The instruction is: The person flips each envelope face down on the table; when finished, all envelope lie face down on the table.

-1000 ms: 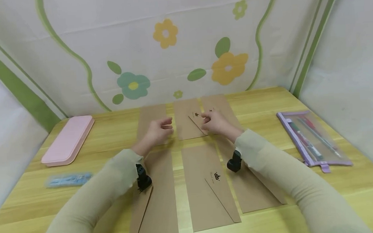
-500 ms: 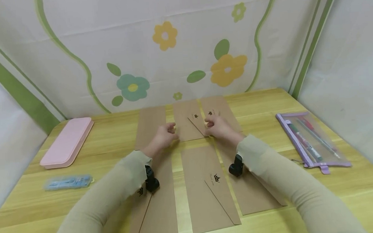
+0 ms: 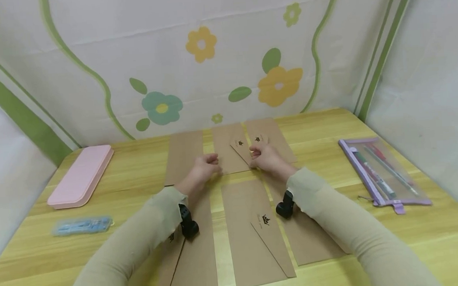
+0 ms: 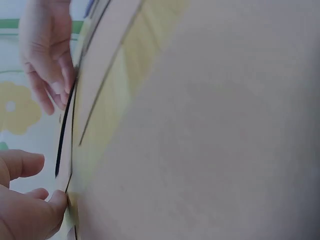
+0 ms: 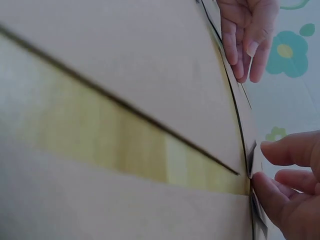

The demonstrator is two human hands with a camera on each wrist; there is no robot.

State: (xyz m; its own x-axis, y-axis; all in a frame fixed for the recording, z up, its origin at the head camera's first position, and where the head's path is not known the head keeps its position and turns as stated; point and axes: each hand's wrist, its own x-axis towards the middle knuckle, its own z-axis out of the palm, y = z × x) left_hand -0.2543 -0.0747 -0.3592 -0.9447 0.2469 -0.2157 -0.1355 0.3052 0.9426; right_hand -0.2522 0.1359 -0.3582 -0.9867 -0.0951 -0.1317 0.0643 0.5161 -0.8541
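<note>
Envelopes (image 3: pixel 245 255) of flat brown paper lie in two rows of three on the yellow wood-grain desk (image 3: pixel 28 269). Low in the frame, beige knit sleeves (image 3: pixel 110 266) pass over the outer two of the near row; a brushing cuff could drag those askew. At middle left lie a blue item in clear plastic (image 3: pixel 82 225) and, above it, a long pink case (image 3: pixel 80 176); at middle right, a lilac-edged see-through pouch (image 3: pixel 359 172).

At frame centre, the left hand (image 3: pixel 204 167) and right hand (image 3: pixel 268 159) touch the far row's middle envelope (image 3: pixel 226 149), at its left side and near its lower right corner. Each keeps thumb and forefinger slightly parted, with no grip visible. Uneven pressure could twist this envelope or, the gap being narrow, push it against the far right envelope (image 3: pixel 269 127).

As for writing, a black crown (image 3: pixel 265 220) marks the near middle flap, its neighbouring script too small to read surely; smaller crowns (image 3: pixel 241 143) mark the far middle and far right flaps. No brand is legible.
</note>
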